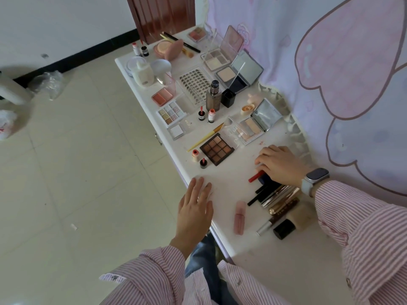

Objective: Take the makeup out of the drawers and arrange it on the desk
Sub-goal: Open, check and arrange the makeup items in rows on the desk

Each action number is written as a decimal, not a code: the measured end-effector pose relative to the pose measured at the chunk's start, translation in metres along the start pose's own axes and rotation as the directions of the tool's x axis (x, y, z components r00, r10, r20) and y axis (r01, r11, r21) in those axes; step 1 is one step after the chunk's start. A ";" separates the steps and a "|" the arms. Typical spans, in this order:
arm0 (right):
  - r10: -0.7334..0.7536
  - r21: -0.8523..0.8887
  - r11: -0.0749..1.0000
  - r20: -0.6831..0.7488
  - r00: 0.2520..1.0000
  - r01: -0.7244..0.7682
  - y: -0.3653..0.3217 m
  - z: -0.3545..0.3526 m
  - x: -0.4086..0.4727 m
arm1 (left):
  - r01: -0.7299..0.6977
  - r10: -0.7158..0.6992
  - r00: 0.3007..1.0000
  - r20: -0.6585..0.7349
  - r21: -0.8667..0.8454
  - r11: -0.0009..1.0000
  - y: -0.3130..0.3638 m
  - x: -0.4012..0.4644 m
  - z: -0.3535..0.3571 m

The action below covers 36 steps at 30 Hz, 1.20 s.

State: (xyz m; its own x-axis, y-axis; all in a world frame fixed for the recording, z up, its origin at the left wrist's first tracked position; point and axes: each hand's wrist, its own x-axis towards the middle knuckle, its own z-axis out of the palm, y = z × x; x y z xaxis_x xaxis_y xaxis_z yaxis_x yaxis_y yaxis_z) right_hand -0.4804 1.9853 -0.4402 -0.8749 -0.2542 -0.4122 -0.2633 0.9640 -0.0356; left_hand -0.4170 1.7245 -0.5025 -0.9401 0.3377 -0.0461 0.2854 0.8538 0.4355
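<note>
Makeup covers the white desk (pixel 229 183). My right hand (pixel 279 164) lies with curled fingers over a red lipstick tube (pixel 255 176) and a dark blue item, at the top of a pile of black and gold tubes (pixel 275 194). Whether it grips them is hidden. My left hand (pixel 195 208) hovers flat with straight fingers at the desk's front edge, holding nothing. A pink lip gloss tube (pixel 239 217) lies between my hands. A brown eyeshadow palette (pixel 217 149) sits just beyond them.
Farther along the desk stand open compacts (pixel 240 73), a pastel glitter palette (pixel 171 112), a blush palette (pixel 162 97), small red-capped bottles (pixel 206 115), a tall foundation bottle (pixel 213 95) and a white lotion bottle (pixel 143 73). A pink patterned cloth (pixel 341 73) hangs along the right. Tiled floor lies left.
</note>
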 end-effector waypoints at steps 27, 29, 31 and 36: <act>-0.078 0.835 0.538 0.190 0.979 -0.119 -0.082 -0.023 -0.032 | -0.089 0.049 0.992 -0.115 -0.371 0.924 0.025 0.006 -0.035; -0.119 0.888 0.432 0.228 0.966 -0.156 -0.084 -0.025 -0.035 | -0.169 0.126 0.983 -0.135 -0.383 0.908 0.024 0.002 -0.034; -0.138 0.918 0.355 0.237 0.962 -0.176 -0.083 -0.029 -0.037 | -0.207 0.151 0.974 -0.166 -0.403 0.891 0.023 0.001 -0.034; 0.018 0.906 0.369 0.218 0.976 -0.209 -0.074 -0.033 -0.040 | -0.184 0.091 0.950 -0.299 -0.300 0.936 0.022 0.002 -0.044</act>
State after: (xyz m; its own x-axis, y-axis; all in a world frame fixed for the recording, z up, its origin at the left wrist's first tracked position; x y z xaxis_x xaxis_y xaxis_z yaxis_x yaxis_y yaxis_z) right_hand -0.4394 1.9213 -0.3908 -0.7700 -0.2140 -0.6010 0.4534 0.4792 -0.7515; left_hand -0.4210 1.7268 -0.4529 -0.9227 0.2805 0.2646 0.3845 0.6179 0.6859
